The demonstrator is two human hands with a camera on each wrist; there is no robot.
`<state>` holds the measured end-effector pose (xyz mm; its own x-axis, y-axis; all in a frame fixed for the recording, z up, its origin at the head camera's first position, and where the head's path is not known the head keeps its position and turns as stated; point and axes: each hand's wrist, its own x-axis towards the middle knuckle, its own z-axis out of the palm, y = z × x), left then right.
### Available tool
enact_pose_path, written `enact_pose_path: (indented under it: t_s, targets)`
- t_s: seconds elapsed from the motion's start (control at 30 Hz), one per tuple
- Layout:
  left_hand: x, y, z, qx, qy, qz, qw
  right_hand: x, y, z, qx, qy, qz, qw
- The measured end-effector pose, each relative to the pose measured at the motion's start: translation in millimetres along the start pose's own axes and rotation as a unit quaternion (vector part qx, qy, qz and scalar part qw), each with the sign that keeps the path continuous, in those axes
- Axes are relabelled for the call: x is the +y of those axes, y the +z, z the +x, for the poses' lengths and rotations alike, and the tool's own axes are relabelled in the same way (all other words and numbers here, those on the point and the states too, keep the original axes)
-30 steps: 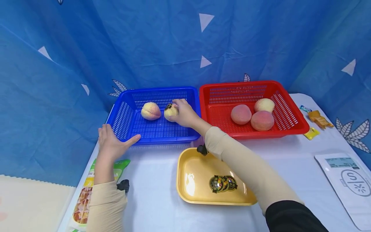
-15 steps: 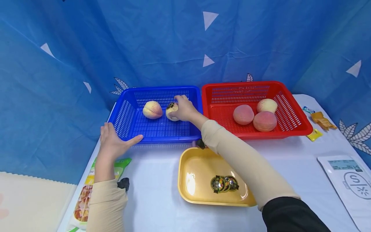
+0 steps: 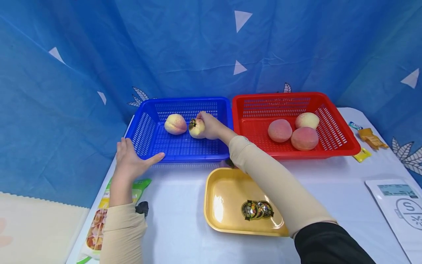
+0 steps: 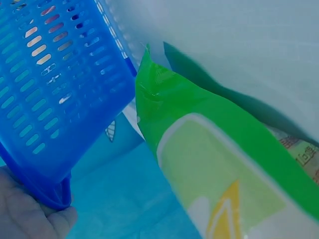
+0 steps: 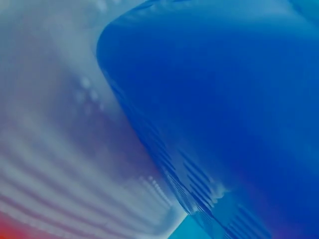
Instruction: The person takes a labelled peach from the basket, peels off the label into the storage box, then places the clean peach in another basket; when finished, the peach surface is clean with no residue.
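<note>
Inside the blue plastic basket point(image 3: 184, 159), my right hand point(image 3: 212, 126) grips a pale yellow peach point(image 3: 197, 130) with a black-and-gold sticker on its side. Another peach point(image 3: 175, 124), yellow with a pink blush, lies to the left of it in the same basket. My left hand point(image 3: 129, 159) rests at the basket's near left corner, fingers and thumb spread along the rim. The left wrist view shows the fingers point(image 4: 30, 214) by the blue rim. Only the basket's outer wall point(image 5: 224, 89) fills the right wrist view; hand and peach are hidden there.
A red basket point(image 3: 354, 151) with three peaches adjoins on the right. In front lies a gold tray point(image 3: 227, 228) holding several round stickers, under my right forearm. A green food bag point(image 3: 99, 223) lies by my left forearm; a scale point(image 3: 400, 216) and small packets point(image 3: 372, 137) are at right.
The peach in my right hand has turned a little, its sticker now facing more toward the left front. My left hand stays at the basket corner. The head view has shifted slightly.
</note>
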<state>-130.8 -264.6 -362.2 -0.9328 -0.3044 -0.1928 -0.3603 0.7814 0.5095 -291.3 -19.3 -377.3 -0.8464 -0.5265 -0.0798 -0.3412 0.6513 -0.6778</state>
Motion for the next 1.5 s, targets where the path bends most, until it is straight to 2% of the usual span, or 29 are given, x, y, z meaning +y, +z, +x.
enact_pose_path:
  t_s: [0.1,0.33,0.53,0.63,0.77,0.83,1.0,1.17,1.33,1.5]
  targets:
    - [0.5,-0.3,0.1,-0.002,0.0,0.005,1.0,1.1,0.9,1.8,-0.005,-0.02,-0.001,1.0]
    - [0.6,0.2,0.8,-0.002,0.0,0.01,0.9999,1.6,3.6,2.8,0.0,-0.018,-0.079,0.997]
    - [1.0,-0.1,0.7,-0.002,-0.001,0.008,1.0,-1.5,6.0,1.7,0.004,-0.012,-0.055,0.998]
    - [2.1,-0.6,0.5,-0.003,-0.003,0.006,1.0,-3.6,6.8,0.8,0.002,-0.015,-0.093,0.996]
    - [3.3,-0.9,0.3,-0.006,-0.004,0.005,1.0,-7.4,5.8,-0.7,-0.001,-0.035,-0.157,0.987]
    - [3.8,-0.9,0.1,-0.008,-0.006,0.003,0.9999,-10.0,3.4,-2.2,0.002,-0.046,-0.165,0.985]
    - [4.6,-1.8,-0.7,-0.008,-0.012,0.0,0.9999,-19.3,-8.2,-11.9,0.015,-0.076,-0.128,0.989]
    - [5.6,-2.1,-0.3,-0.005,-0.01,-0.001,0.9999,-26.7,-25.0,-34.4,0.037,-0.101,-0.069,0.992]
    - [6.9,-3.0,0.6,-0.009,-0.013,-0.002,0.9999,-26.3,-43.3,-62.1,0.063,-0.127,-0.021,0.99]
    - [5.6,-2.9,0.9,-0.005,-0.014,-0.007,0.9999,-20.7,-59.5,-90.5,0.07,-0.152,0.047,0.985]
